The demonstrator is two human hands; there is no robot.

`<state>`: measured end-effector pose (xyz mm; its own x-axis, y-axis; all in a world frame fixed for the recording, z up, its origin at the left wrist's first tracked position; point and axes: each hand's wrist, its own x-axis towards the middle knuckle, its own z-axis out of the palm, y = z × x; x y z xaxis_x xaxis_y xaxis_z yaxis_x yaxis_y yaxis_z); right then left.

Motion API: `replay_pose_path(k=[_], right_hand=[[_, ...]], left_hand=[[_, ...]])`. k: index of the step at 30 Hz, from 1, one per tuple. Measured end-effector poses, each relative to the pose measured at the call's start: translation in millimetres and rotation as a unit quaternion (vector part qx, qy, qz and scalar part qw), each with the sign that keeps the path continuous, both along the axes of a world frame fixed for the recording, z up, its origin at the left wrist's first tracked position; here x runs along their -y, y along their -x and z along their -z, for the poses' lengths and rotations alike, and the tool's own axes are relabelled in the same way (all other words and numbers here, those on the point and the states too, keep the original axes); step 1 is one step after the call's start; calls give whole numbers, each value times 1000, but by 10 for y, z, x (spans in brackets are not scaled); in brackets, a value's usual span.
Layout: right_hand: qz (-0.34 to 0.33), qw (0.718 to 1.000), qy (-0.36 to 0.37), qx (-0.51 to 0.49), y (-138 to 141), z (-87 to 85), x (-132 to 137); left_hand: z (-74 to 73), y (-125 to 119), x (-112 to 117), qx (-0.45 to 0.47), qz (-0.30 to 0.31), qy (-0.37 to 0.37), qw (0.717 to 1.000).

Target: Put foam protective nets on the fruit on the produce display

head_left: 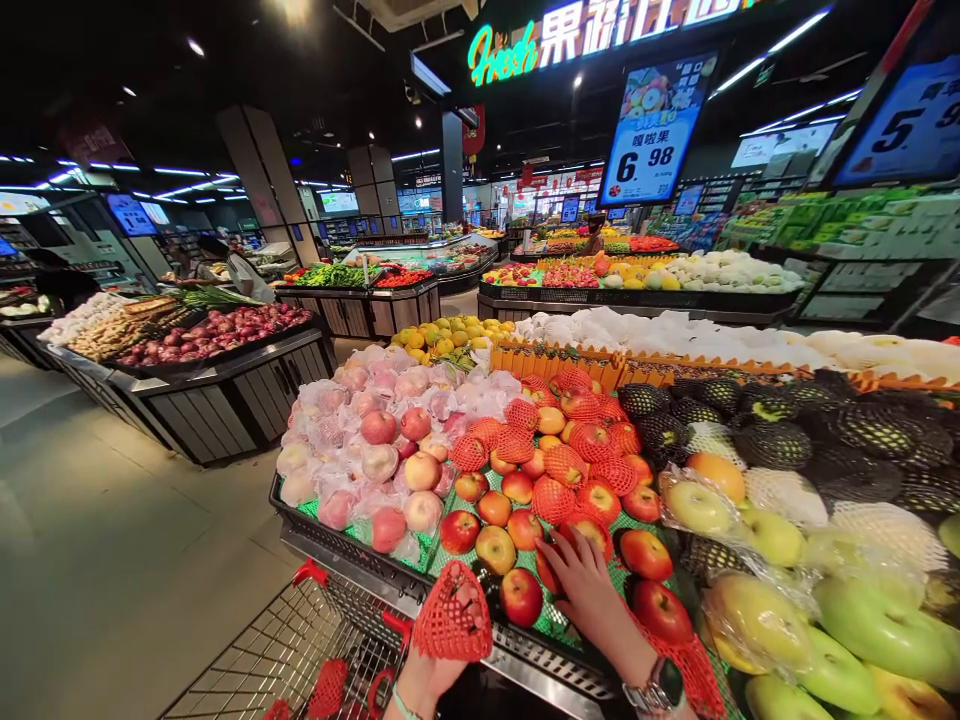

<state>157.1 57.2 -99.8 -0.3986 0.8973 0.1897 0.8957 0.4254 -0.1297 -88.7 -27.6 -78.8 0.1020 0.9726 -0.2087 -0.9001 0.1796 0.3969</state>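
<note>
My left hand (427, 675) holds up a red foam net sleeve (452, 615) over the front rail of the fruit stand. My right hand (589, 585), with a watch on the wrist, rests palm down among the red apples (521, 597), its fingers touching an apple partly under it. Around it lie bare red-yellow apples and apples in red nets (555, 497). To the left is a pile of pink apples in clear wrap (379, 428).
A wire shopping cart with red trim (300, 650) stands below the stand's edge. Yellow-green fruit in bags (757, 620) and dark netted fruit (780, 440) fill the right. Other produce stands (217, 385) line the aisle; a person (244, 272) stands far left. Price signs hang overhead.
</note>
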Motion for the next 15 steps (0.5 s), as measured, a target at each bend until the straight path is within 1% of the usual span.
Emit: replay_pose_path(k=[3, 5, 8, 10, 12, 14, 15], right_hand=[[0, 999, -25, 23, 16, 141, -54], [-2, 1000, -18, 6, -29, 189, -95], [-14, 1000, -3, -23, -103, 175, -109], [0, 999, -11, -52, -126, 136, -80], [46, 992, -29, -116, -131, 97, -35], [98, 967, -54, -230, -129, 71, 18], [109, 950, -66, -286, -129, 62, 48]], left_hand=[[-38, 8, -67, 11, 18, -30, 999], [-2, 30, -111, 11, 21, -39, 999], [85, 64, -158, 8, 14, -39, 999], [109, 65, -165, -7, 5, -36, 999], [86, 39, -158, -59, -12, -20, 998], [36, -10, -159, -120, -24, 0, 992], [12, -40, -173, -147, -27, 8, 989]])
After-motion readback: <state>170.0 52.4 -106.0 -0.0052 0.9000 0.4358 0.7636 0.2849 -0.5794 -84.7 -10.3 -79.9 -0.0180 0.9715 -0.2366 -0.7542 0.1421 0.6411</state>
